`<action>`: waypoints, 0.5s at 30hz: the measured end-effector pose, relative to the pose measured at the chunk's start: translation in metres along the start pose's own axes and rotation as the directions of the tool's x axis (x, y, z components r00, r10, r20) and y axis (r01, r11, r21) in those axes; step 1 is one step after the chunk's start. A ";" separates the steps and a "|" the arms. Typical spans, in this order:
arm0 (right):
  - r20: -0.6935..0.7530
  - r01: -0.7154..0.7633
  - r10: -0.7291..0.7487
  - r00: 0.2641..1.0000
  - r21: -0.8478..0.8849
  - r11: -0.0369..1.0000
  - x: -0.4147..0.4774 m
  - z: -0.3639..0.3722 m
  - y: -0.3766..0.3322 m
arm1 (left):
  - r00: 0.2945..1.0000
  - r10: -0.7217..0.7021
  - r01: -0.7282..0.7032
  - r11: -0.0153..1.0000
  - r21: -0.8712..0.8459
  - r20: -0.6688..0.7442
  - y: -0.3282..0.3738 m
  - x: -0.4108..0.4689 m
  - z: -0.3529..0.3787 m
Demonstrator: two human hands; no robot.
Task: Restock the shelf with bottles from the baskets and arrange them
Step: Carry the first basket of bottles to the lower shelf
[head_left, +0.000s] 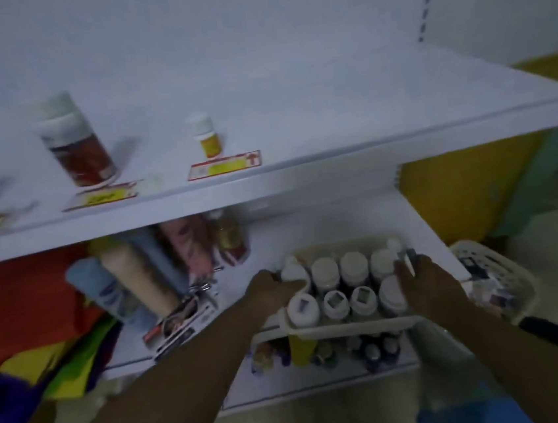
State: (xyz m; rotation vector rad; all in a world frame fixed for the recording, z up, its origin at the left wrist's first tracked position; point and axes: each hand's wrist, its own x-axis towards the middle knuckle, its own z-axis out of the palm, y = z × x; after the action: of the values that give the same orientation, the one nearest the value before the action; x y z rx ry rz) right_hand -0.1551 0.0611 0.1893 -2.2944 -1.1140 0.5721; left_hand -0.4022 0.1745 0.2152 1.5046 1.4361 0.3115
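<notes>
A cream basket (338,329) packed with several white-capped bottles (355,268) rests on the lower white shelf (273,239). My left hand (272,293) grips the basket's left end, fingers curled over a bottle there. At the basket's right end, my right hand (426,282) holds the rim beside a bottle. On the upper shelf (330,119) stand a tall white-and-red can (74,143) and a small yellow-labelled bottle (206,137), both upright.
Tall spray cans (133,281) lean at the lower shelf's left, with packets (179,321) in front. A second cream basket (494,278) sits on the floor at right. More bottles (319,350) stand on a shelf below. Price tags (224,165) line the upper shelf's edge.
</notes>
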 end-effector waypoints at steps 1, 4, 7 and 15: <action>0.008 0.022 -0.022 1.000 0.011 1.000 0.007 0.013 -0.015 | 0.999 -0.013 0.012 0.999 -0.035 -0.038 -0.011 0.009 -0.018; 0.057 0.069 -0.068 0.996 -0.024 0.997 0.027 0.049 -0.046 | 0.994 -0.061 0.056 0.997 -0.056 -0.094 -0.032 0.021 -0.051; 0.130 0.103 -0.095 0.987 -0.059 0.993 0.047 0.079 -0.066 | 0.990 -0.098 0.087 0.990 -0.114 -0.102 -0.049 0.043 -0.073; 0.142 0.071 -0.056 0.988 -0.103 0.992 0.077 0.127 -0.085 | 0.994 -0.063 0.061 0.998 -0.031 -0.090 -0.076 0.088 -0.093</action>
State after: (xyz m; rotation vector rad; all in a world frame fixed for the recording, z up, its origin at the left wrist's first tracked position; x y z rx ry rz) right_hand -0.2333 0.2018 0.1324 -2.3298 -1.3083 0.6704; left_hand -0.4949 0.2792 0.1637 1.4355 1.5410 0.3651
